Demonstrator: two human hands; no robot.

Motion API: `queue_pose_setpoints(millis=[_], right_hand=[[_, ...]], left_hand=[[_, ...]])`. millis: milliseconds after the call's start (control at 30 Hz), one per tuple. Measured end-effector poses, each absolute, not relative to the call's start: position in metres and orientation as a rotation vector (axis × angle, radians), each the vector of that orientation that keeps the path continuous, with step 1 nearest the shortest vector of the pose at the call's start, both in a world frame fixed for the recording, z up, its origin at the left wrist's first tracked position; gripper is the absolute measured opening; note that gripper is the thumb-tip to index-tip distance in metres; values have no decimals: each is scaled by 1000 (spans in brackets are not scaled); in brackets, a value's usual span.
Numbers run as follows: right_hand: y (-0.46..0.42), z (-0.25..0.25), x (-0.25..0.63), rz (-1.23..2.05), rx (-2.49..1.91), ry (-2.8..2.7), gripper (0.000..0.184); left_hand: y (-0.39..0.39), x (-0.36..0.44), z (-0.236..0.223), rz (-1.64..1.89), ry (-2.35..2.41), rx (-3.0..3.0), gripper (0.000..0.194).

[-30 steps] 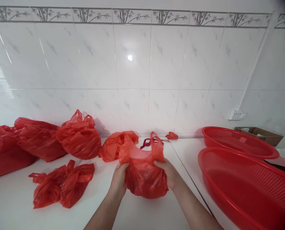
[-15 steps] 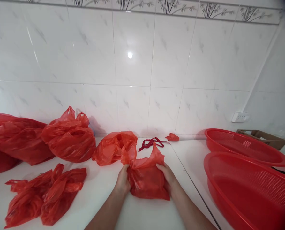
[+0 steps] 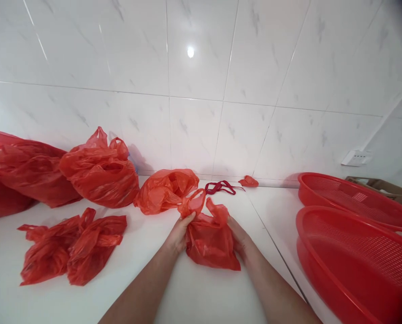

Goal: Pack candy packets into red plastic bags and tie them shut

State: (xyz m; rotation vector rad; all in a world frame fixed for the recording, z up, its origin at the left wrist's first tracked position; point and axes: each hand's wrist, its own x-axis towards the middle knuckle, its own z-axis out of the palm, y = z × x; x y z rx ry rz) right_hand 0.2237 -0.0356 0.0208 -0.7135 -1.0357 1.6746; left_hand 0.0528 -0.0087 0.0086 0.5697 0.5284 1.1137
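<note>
A red plastic bag (image 3: 211, 245) with loop handles stands on the white table between my hands, its contents only a vague shape through the film. My left hand (image 3: 179, 231) grips its upper left side, thumb on the front near the handle. On the opposite side, my right hand (image 3: 237, 236) holds the bag's right edge, with most of its fingers hidden behind the plastic. Just behind the left handle lies a crumpled, lighter red plastic bag (image 3: 167, 191). Further back is a dark red ribbon (image 3: 223, 186), loosely looped.
Two red plastic baskets (image 3: 349, 252) stand at the right, before a cardboard box (image 3: 386, 189). Full red bags (image 3: 101, 173) line the wall at the left, with two smaller knotted red bags (image 3: 74, 247) in front. A small red scrap (image 3: 249, 181) lies by the wall.
The view has tilted down. The bag's top has been drawn narrower, its handles now closer together and upright. My left thumb has moved up toward the left handle.
</note>
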Motion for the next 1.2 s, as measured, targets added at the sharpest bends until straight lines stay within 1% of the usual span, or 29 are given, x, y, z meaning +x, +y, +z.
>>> queue_pose_setpoints(millis=[67, 233, 333, 400, 467, 500, 567, 667, 767, 867, 933, 967, 1033, 1100, 1200], right_hand=[[-37, 23, 222, 1687, -705, -1102, 43], [-34, 13, 222, 1624, -815, -890, 32], [-28, 4, 227, 1664, -751, -720, 30], [-24, 0, 231, 1670, -726, -634, 26], [-20, -3, 233, 1645, -704, -604, 21], [-18, -3, 234, 1633, -695, -604, 23], [-14, -4, 235, 1632, -680, -614, 32], [-10, -4, 235, 1654, -697, -629, 44], [-10, -4, 234, 1682, -707, -653, 49], [-17, -2, 231, 1739, -713, -714, 62], [-23, 1, 228, 1761, -706, -773, 64], [-27, 2, 227, 1753, -705, -808, 61], [-32, 4, 225, 1707, -736, -881, 45], [-34, 4, 223, 1675, -788, -904, 30], [-33, 3, 221, 1688, -741, -831, 20]], left_hand=[[-9, 51, 8, 1128, 531, 544, 17], [-12, 46, 7, 1115, 513, 495, 21], [-14, 44, 7, 1082, 501, 492, 31], [-15, 44, 8, 1058, 490, 503, 36], [-18, 45, 9, 1055, 486, 517, 32], [-19, 46, 9, 1059, 486, 524, 27], [-23, 48, 11, 1051, 485, 552, 17], [-26, 53, 12, 1004, 516, 583, 26], [-25, 55, 10, 993, 580, 547, 19], [-22, 55, 7, 997, 592, 501, 38], [-20, 55, 5, 1001, 584, 478, 41], [-19, 55, 5, 1009, 577, 465, 40], [-19, 55, 4, 1030, 561, 435, 37], [-19, 55, 4, 1051, 555, 409, 38], [-19, 56, 4, 1047, 567, 408, 46]])
